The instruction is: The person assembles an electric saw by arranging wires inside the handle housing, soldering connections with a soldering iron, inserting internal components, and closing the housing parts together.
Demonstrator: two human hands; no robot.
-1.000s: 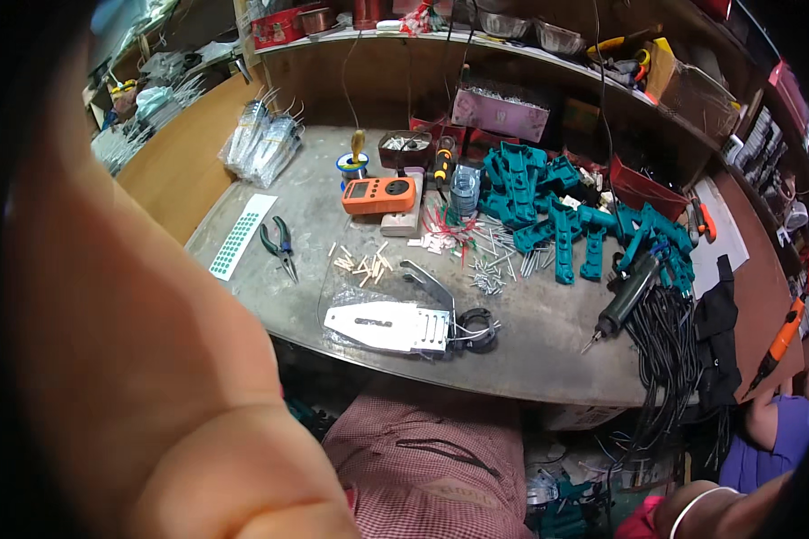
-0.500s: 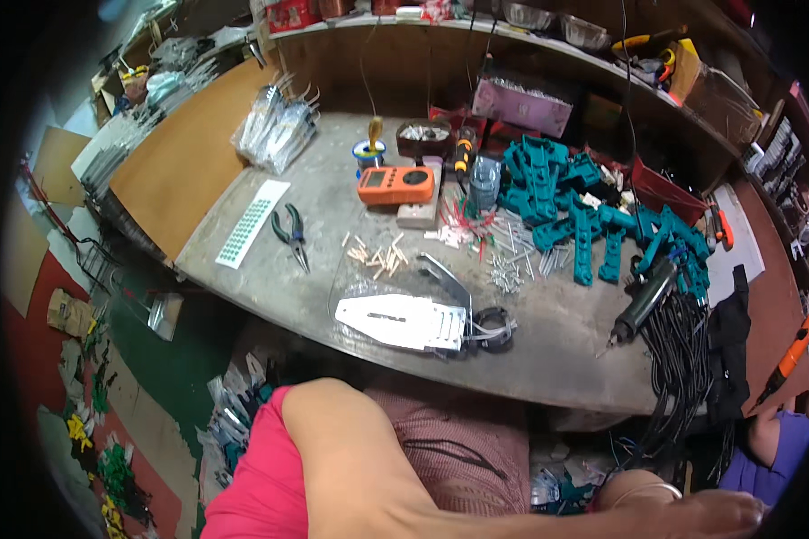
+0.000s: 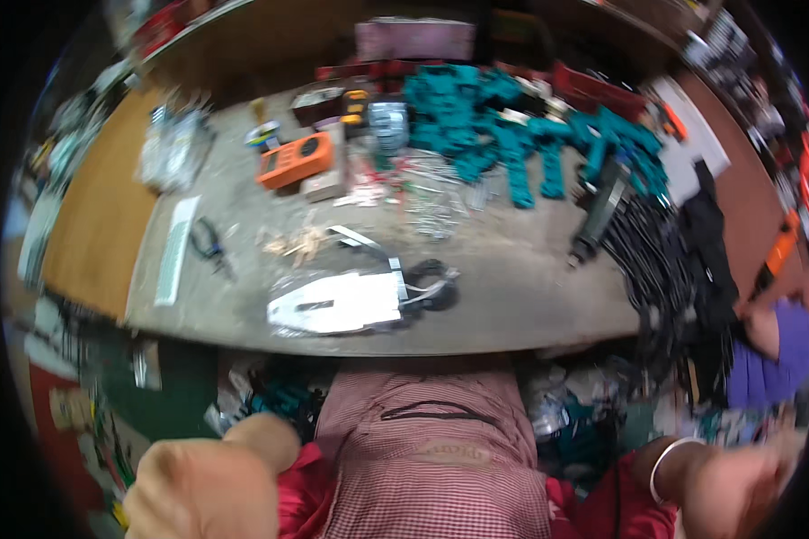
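a cluttered workshop surrounds a grey tabletop (image 3: 512,278) set under wooden shelves, and the whole view is smeared by motion. the left hand (image 3: 211,481) sits low at the picture's lower left, close to the camera and well short of the tabletop edge; it looks loosely closed, but the blur hides whether its fingers are spread or pressed together, and nothing shows in it. the right hand (image 3: 737,485), a bangle on the wrist, hangs at the lower right beside the lap, equally blurred, so its fingers cannot be told either. nearest to both, by the front edge, lies a white flat packet (image 3: 337,304) with a dark coil (image 3: 431,283) touching its right end, within easy reach. farther back are an orange meter (image 3: 295,160), black pliers (image 3: 208,242), and heaped teal plastic parts (image 3: 512,135), grouped by kind.
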